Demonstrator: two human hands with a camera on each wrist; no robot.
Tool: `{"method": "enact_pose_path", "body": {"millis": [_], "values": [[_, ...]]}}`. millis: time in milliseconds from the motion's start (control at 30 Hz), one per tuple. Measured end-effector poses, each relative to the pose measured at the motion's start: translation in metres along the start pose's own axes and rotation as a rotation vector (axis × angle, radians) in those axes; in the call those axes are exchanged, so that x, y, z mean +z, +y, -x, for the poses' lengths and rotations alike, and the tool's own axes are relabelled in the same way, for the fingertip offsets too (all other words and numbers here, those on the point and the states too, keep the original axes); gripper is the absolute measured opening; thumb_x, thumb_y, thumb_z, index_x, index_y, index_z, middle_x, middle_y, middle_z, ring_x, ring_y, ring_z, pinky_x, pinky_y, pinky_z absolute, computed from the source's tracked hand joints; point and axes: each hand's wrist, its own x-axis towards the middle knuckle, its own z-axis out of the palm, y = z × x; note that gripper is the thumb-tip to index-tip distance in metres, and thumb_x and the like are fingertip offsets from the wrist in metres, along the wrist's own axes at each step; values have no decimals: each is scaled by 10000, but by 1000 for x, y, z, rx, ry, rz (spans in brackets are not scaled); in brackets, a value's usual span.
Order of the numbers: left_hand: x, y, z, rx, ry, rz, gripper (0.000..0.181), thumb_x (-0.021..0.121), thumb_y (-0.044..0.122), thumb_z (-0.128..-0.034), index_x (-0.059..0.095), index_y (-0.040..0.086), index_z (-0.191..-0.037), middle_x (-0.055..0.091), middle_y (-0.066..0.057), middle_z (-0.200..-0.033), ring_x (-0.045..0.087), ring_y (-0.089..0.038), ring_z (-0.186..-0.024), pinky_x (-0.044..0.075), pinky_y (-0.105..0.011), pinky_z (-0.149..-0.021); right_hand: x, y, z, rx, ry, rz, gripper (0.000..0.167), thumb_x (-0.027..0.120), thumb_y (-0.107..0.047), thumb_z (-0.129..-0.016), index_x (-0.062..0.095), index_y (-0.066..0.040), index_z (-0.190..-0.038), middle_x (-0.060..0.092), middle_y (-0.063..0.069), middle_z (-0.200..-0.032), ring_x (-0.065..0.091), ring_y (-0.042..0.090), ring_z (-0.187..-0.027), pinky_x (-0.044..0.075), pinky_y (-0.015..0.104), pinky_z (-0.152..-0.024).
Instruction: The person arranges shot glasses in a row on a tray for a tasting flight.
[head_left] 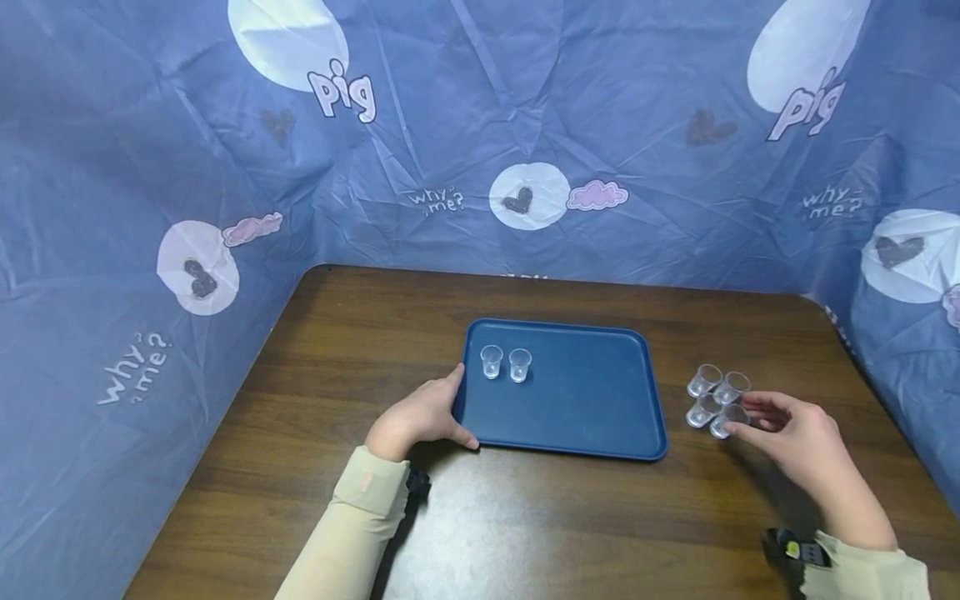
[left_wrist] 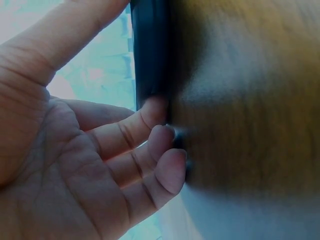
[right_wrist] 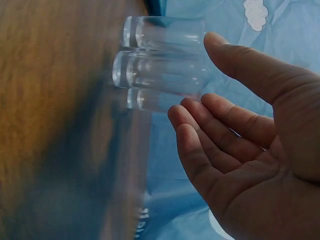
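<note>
Two small clear shot glasses, a left one (head_left: 491,362) and a right one (head_left: 520,365), stand upright on a blue tray (head_left: 585,400), toward its far left. My left hand (head_left: 423,417) rests at the tray's left edge, fingers and thumb spread along the rim; the left wrist view shows fingertips against the dark edge. Right of the tray, several more shot glasses (head_left: 705,381) stand close together. Around the nearest right shot glass (head_left: 727,422) is my right hand (head_left: 798,437), thumb on one side and loosely bent fingers on the other. Firm contact cannot be made out.
A brown wooden table (head_left: 570,525) carries the tray and glasses. Blue printed fabric (head_left: 427,125) hangs behind the table and at both sides. Dark devices sit at both wrists, the right one (head_left: 798,550) near the cuff.
</note>
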Motion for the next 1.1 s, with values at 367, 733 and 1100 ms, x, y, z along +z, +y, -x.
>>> {"method": "enact_pose_path", "body": {"millis": [367, 733, 1100], "values": [[1, -3, -1, 7, 5, -8, 1280, 987, 333, -658, 201, -117, -1562, 475, -319, -1447, 507, -373, -1297, 391, -431, -1086, 11, 12, -2, 2, -48, 62, 503, 929, -269, -754, 709, 81, -1040, 725, 86, -848, 655, 191, -747, 486, 257, -605], [-2, 0, 1, -20, -20, -2, 1281, 975, 348, -681, 174, -99, -1576, 438, -308, -1486, 473, -364, -1336, 376, -433, -1100, 15, 14, -3, 57, -117, 46, 465, 894, -252, -805, 710, 97, -1051, 728, 108, -876, 667, 193, -769, 506, 263, -614], [-2, 1, 1, -18, -25, -8, 1274, 973, 347, -683, 181, -104, -1572, 441, -309, -1482, 473, -370, -1336, 378, -437, -1099, 16, 15, -1, 42, -87, 41, 396, 876, -224, -830, 719, 75, -1038, 732, 112, -884, 658, 170, -757, 491, 238, -603]]}}
